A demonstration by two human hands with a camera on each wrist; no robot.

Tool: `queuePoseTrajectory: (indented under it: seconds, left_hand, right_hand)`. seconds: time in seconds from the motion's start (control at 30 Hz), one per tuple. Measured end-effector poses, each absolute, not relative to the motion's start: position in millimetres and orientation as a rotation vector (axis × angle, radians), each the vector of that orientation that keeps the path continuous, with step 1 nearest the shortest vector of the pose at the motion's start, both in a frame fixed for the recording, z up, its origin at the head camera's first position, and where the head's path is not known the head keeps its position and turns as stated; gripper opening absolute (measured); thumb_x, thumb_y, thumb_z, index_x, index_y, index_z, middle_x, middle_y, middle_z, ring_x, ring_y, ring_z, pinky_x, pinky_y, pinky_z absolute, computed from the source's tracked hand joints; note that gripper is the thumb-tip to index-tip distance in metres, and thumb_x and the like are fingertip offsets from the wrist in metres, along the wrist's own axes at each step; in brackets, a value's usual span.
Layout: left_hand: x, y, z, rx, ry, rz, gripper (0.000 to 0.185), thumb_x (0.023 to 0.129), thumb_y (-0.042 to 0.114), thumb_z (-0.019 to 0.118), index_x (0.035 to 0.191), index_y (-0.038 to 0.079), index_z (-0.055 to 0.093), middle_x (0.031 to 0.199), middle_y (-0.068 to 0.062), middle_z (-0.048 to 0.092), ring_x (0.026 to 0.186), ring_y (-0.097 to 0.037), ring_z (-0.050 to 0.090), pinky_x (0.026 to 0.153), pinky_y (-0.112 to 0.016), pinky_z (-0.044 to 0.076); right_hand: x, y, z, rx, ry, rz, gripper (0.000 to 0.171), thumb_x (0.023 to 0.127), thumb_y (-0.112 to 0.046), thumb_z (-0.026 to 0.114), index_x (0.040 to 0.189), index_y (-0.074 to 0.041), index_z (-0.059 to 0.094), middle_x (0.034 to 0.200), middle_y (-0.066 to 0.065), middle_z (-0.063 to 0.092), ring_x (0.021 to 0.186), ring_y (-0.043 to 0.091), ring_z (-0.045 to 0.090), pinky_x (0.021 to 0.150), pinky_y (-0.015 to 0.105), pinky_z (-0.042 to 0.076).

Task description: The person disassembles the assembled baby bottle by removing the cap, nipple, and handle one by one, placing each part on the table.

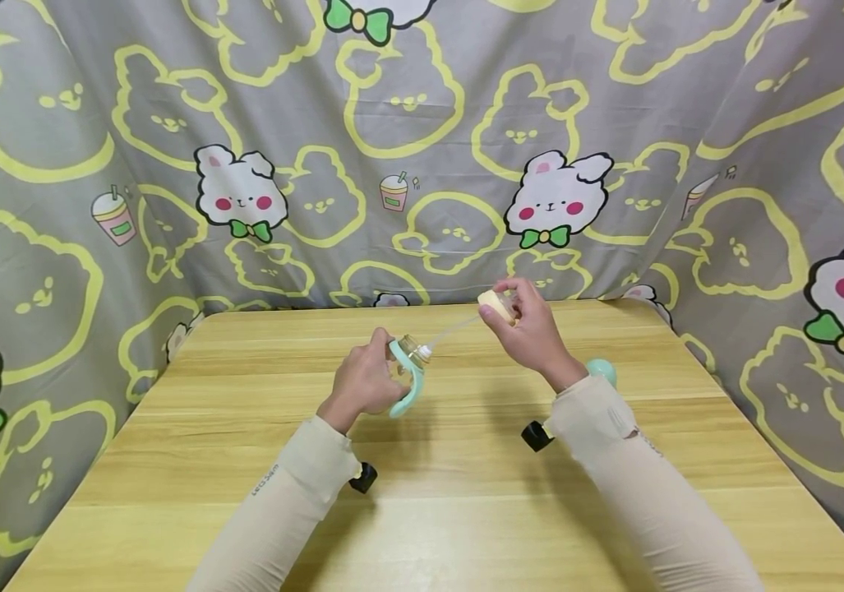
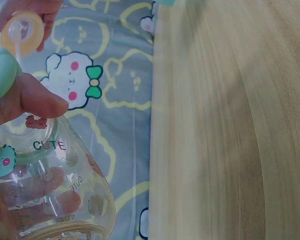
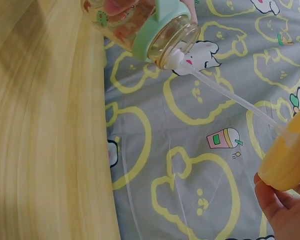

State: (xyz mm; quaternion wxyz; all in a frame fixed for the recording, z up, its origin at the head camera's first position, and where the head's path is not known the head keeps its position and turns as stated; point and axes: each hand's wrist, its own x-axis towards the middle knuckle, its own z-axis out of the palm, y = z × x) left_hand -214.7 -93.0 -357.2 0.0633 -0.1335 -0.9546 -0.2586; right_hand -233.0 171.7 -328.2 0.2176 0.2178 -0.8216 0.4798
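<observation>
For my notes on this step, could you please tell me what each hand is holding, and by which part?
The left hand grips the clear bottle round its body. The right hand pinches the yellow nipple piece by its rim.

What my cameras can't settle

My right forearm covers most of the mint round object (image 1: 603, 372) on the table; the left-wrist view cuts off the bottle (image 2: 50, 190) at the bottom edge, and the right-wrist view crops the yellow cap (image 3: 288, 157) and right hand (image 3: 285, 212).
</observation>
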Motion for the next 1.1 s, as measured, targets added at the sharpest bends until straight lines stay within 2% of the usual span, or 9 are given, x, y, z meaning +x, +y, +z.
queuePoseTrajectory:
  seconds: [0.2,0.43,0.67,0.97,1.1]
  left_hand:
    - [-214.1,-92.8,-356.6,-0.415,-2.878,-0.788,0.05,0.07,0.028,0.079,0.106,0.012,0.048,0.084,-0.003,0.061,0.059,-0.018,0.054,0.052,-0.032,0.043]
    - [-213.2,-93.2,-355.6,-0.422,-2.867,-0.779,0.05,0.069,0.028,0.079,0.105,0.012,0.048,0.085,-0.003,0.062,0.059,-0.017,0.054,0.052,-0.033,0.043]
    - [-212.2,-92.7,-354.4,-0.428,-2.843,-0.775,0.051,0.069,0.028,0.08,0.106,0.012,0.049,0.088,-0.005,0.064,0.062,-0.018,0.055,0.053,-0.033,0.043]
    - [-210.4,-92.9,-352.5,-0.433,-2.842,-0.783,0.051,0.069,0.028,0.08,0.107,0.012,0.049,0.093,-0.009,0.066,0.063,-0.018,0.056,0.053,-0.033,0.043]
    - [-210.0,-93.0,-352.7,-0.421,-2.844,-0.796,0.053,0.069,0.027,0.08,0.109,0.012,0.049,0.094,-0.01,0.066,0.063,-0.018,0.056,0.054,-0.033,0.043]
  right_hand:
    - [-232.6,174.2,-331.7,0.599,-2.284,1.3,0.033,0.092,-0.02,0.064,0.116,-0.002,0.05,0.11,0.017,0.049,0.061,0.024,0.046,0.056,0.036,0.042]
    - [-232.9,176.1,-335.8,0.58,-2.306,1.266,0.034,0.092,-0.021,0.064,0.116,-0.002,0.05,0.102,0.015,0.047,0.066,0.023,0.047,0.059,0.037,0.042]
    - [-232.7,178.9,-339.0,0.572,-2.296,1.262,0.034,0.091,-0.021,0.066,0.115,-0.001,0.051,0.109,0.017,0.049,0.07,0.025,0.046,0.061,0.037,0.041]
    - [-237.1,185.3,-353.0,0.509,-2.344,1.265,0.037,0.092,-0.026,0.064,0.118,-0.002,0.05,0.101,0.014,0.047,0.067,0.024,0.045,0.061,0.036,0.04]
    - [-235.9,186.6,-354.9,0.499,-2.367,1.288,0.039,0.094,-0.029,0.062,0.12,-0.003,0.05,0.106,0.015,0.048,0.069,0.025,0.048,0.061,0.039,0.043]
